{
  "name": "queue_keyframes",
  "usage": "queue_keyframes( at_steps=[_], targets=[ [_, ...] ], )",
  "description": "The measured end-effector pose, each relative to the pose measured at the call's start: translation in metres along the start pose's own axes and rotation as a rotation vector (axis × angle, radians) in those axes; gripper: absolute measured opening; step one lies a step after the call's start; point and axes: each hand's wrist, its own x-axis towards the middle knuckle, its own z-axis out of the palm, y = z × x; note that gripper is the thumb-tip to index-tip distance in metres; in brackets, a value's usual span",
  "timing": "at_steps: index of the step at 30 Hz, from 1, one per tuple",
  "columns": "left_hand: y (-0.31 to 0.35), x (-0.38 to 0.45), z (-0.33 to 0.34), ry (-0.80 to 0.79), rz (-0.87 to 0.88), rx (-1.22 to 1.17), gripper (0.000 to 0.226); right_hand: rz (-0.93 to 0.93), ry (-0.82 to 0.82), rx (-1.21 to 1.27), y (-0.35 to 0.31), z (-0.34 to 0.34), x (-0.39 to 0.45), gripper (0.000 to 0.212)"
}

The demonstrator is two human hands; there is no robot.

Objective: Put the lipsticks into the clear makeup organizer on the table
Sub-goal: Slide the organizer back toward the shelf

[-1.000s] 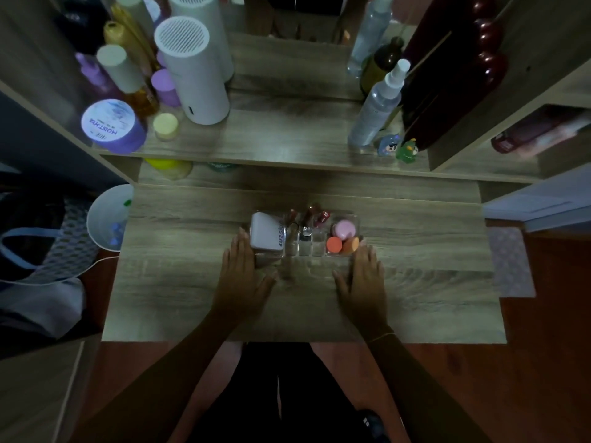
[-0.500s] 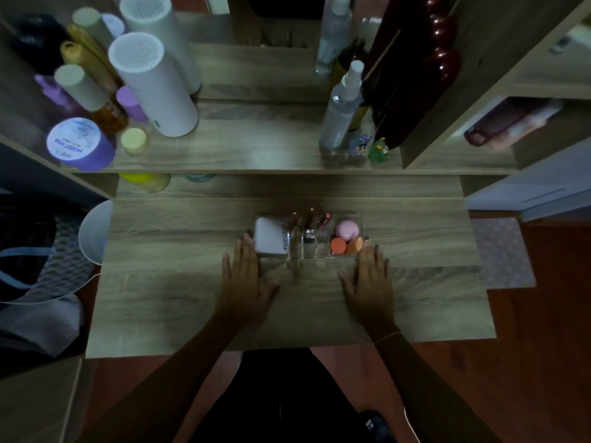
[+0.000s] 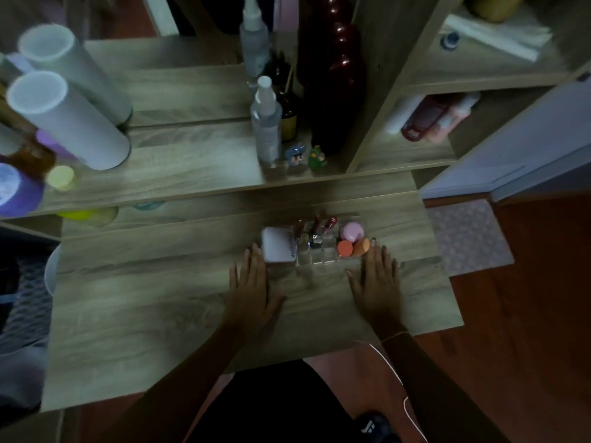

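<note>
1. On the wooden table [image 3: 153,314], near its far edge and in the middle, I see the clear makeup organizer [image 3: 315,254]. The table has much free surface to the left of it and in front, toward the near edge; to the right the surface ends sooner, at the floor.
2. The left hand [image 3: 254,292] lies flat on the table, fingers spread, holding nothing. Its fingertips are just beside the white box [image 3: 276,247] at the left end of the organizer.
3. The right hand [image 3: 377,286] also lies flat and empty, fingers apart, and its fingertips reach the right end of the organizer.
4. The organizer's long axis runs left to right. The lipsticks [image 3: 318,223] stand in its back middle compartments, tips up and leaning a little to the right.
5. Pink and orange sponges [image 3: 351,239] fill the right part.
6. The picture is dark and blurred. I cannot count the lipsticks exactly, and the clear walls are hard to follow.
</note>
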Motion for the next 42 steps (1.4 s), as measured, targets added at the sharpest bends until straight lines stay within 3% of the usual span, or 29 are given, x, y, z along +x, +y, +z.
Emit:
queue_keyframes(
  at_steps=[13, 42],
  targets=[
    [0.054, 0.044, 0.01, -0.013, 0.084, 0.088, 0.087, 0.067, -0.021, -0.049, 0.06, -0.025, 0.035, 0.074],
    [0.061, 0.072, 0.007, -0.022, 0.091, 0.139, 0.084, 0.101, -0.051, -0.02, 0.063, -0.035, 0.063, 0.074]
  ],
)
